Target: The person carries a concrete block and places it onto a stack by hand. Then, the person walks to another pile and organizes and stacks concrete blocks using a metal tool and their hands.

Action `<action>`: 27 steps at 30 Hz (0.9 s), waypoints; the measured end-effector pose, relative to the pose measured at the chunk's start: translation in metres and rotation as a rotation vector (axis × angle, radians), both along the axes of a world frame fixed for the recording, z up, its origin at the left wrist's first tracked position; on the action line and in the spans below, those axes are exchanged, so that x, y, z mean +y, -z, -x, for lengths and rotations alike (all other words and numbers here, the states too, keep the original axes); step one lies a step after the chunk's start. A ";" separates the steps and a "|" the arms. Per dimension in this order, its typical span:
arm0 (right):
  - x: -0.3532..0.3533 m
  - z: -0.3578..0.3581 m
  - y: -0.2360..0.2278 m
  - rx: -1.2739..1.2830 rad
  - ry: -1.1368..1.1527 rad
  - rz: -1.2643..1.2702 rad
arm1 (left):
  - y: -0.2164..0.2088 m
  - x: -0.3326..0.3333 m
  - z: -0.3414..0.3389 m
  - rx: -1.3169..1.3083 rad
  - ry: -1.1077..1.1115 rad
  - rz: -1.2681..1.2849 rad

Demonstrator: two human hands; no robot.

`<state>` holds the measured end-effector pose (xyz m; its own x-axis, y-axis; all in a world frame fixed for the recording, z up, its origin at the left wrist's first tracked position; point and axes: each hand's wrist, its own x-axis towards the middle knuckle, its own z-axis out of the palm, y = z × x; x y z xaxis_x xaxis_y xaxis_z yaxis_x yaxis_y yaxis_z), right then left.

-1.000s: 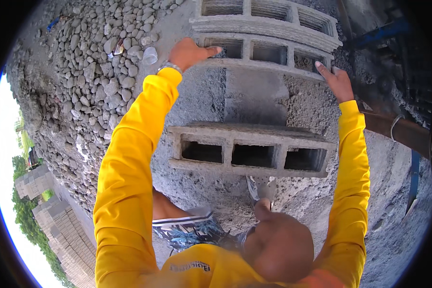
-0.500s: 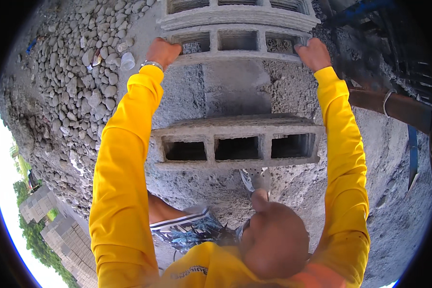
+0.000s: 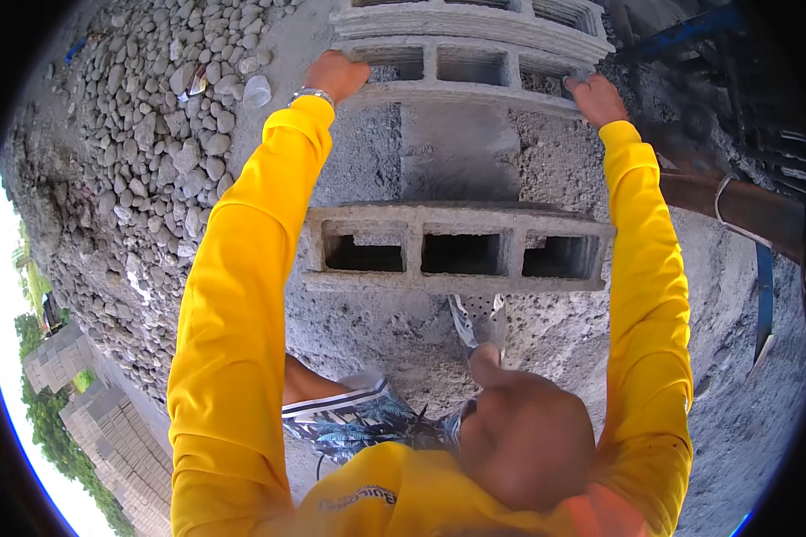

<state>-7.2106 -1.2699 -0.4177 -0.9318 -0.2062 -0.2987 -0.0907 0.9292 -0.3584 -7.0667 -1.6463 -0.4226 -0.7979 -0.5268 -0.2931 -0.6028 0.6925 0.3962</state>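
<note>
Both arms, in yellow sleeves, stretch forward to a grey concrete hollow block [image 3: 471,91] with three openings. My left hand [image 3: 336,75] grips its left end, the fingers curled into the left opening. On the right end my right hand [image 3: 595,97] is closed, fingers hooked at the right opening. Directly behind, close against it, stands another hollow block [image 3: 475,20], cut off by the top of the view. Nearer to me a third hollow block [image 3: 461,285] stands alone between my forearms, its openings facing up; neither hand touches it.
Rounded stones [image 3: 166,134] cover the ground at left, with a clear plastic cup [image 3: 257,90] beside them. At right lie a rusty metal beam [image 3: 734,204] and a blue metal strip [image 3: 763,300]. My shoe [image 3: 479,318] is just below the near block. Stacked blocks [image 3: 107,430] stand far left.
The view has shifted slightly, so everything on the ground sits a little differently in it. Both hands keep hold of the same block, and the blocks' arrangement looks much the same.
</note>
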 end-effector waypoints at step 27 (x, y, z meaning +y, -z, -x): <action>0.042 -0.281 -0.112 0.300 -0.735 0.187 | -0.125 0.111 -0.249 0.164 0.936 0.172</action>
<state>-6.9296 -1.2281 -0.3059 -0.5743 -0.8176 0.0421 -0.7705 0.5224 -0.3654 -6.8176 -1.5353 -0.2980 -0.9405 0.3182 -0.1191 0.2768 0.9210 0.2742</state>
